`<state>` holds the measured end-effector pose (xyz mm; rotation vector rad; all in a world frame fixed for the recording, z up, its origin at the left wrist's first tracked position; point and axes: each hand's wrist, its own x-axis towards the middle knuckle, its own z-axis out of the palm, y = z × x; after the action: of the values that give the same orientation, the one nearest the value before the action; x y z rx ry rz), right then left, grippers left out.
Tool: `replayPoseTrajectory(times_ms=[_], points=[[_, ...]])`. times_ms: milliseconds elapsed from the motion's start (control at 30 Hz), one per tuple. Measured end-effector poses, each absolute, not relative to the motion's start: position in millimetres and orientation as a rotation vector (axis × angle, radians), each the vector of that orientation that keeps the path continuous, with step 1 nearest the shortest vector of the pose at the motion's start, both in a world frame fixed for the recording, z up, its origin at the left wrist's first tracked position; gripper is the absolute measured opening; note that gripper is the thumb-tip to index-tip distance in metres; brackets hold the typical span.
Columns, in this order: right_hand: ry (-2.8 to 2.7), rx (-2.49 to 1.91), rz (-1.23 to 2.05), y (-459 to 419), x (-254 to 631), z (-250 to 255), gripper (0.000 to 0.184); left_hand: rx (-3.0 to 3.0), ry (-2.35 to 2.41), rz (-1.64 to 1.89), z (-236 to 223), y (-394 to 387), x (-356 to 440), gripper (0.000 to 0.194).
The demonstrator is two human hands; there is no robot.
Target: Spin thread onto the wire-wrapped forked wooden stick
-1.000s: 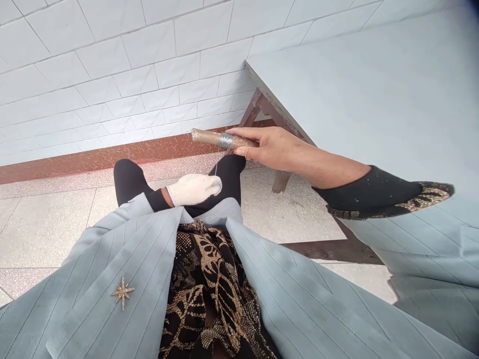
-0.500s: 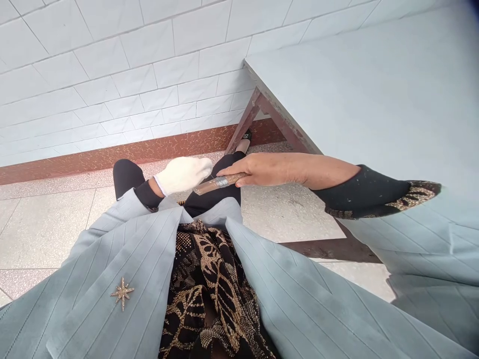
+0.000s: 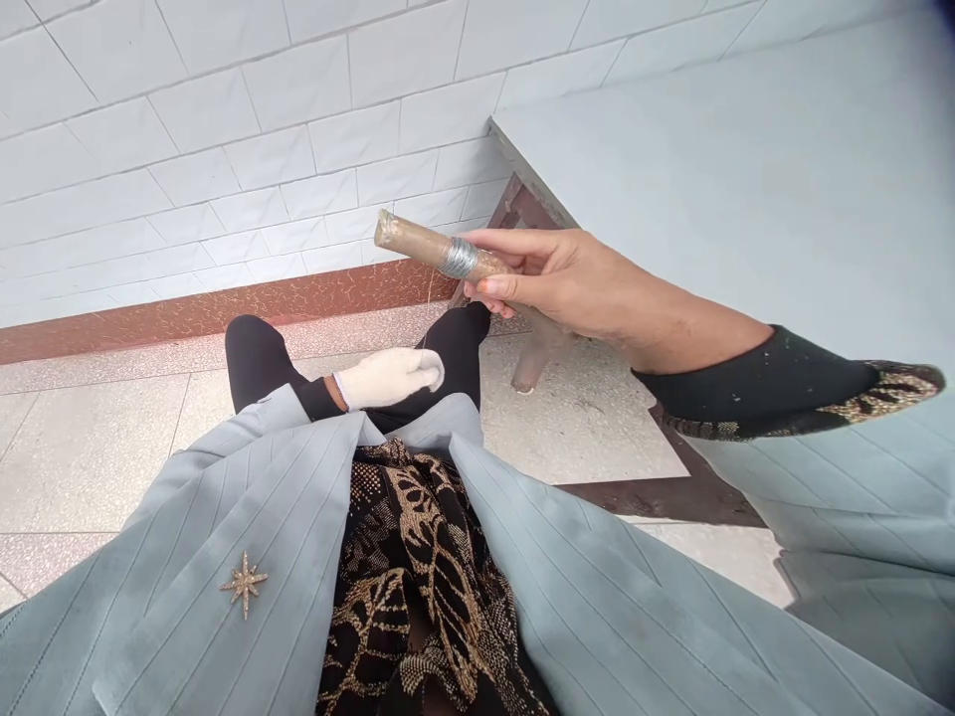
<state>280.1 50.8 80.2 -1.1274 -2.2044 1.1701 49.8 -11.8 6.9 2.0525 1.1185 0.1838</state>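
Observation:
My bare right hand [image 3: 556, 280] grips a brown cardboard tube [image 3: 418, 243] with a band of grey thread [image 3: 458, 259] wound round its middle, holding it up in front of the tiled wall. A thin strand runs down from the band to my left hand [image 3: 392, 377]. That hand wears a white knit glove, rests low over my black-clad lap, and its fingertips pinch the strand.
A pale grey table [image 3: 716, 169] with brown wooden legs [image 3: 533, 353] stands at the right against the white tiled wall [image 3: 224, 129]. Speckled floor tiles [image 3: 90, 447] lie to the left. My grey striped jacket [image 3: 246, 557] fills the bottom.
My right hand has lifted the tube up and away from the gloved hand. My left hand has dropped back to my lap, and the strand is stretched between them again.

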Motion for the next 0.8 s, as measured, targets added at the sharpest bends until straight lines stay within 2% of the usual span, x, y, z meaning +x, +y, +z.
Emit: replayPoseTrajectory(times_ms=[300, 533, 800], points=[[-2.321, -1.298, 0.841, 77, 287, 50, 0.066, 2.342, 1.168, -0.177, 22, -22, 61, 0.038], [-2.756, -1.333, 0.483, 74, 284, 44, 0.053, 2.278, 1.190, 0.006, 14, -23, 62, 0.021], [-2.907, -1.254, 0.349, 75, 288, 34, 0.033, 2.346, 1.160, -0.026, 40, -13, 58, 0.028]])
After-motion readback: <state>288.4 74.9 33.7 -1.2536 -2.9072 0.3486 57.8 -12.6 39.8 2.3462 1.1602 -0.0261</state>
